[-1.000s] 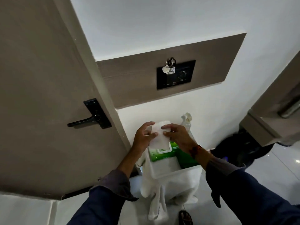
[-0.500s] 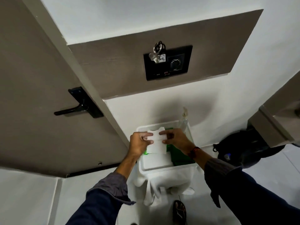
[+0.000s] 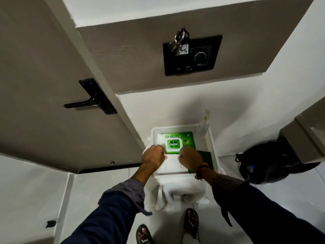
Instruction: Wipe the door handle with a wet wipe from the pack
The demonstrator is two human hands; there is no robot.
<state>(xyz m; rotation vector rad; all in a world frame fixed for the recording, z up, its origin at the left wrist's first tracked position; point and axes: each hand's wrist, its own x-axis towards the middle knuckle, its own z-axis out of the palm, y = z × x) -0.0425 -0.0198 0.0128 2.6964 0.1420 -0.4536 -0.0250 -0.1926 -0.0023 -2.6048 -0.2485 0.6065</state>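
Door (image 3: 35, 85) fills the left. Its black handle (image 3: 82, 103) sits at 10 o'clock from the hands, well apart, long axis roughly level; left hand (image 3: 154, 156) is nearer. White bin (image 3: 212, 143) on pale floor, tight corner. Green pack (image 3: 177, 142) lies in it. Both hands, right hand (image 3: 190, 159) too, are closed, pinching a white wipe (image 3: 171, 164) between them.

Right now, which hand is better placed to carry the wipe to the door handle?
Probably the left hand. Both hands pinch the white wipe over the tub, but the black door handle is up on the left side, so the left arm goes straight there. The right hand would cross the body.
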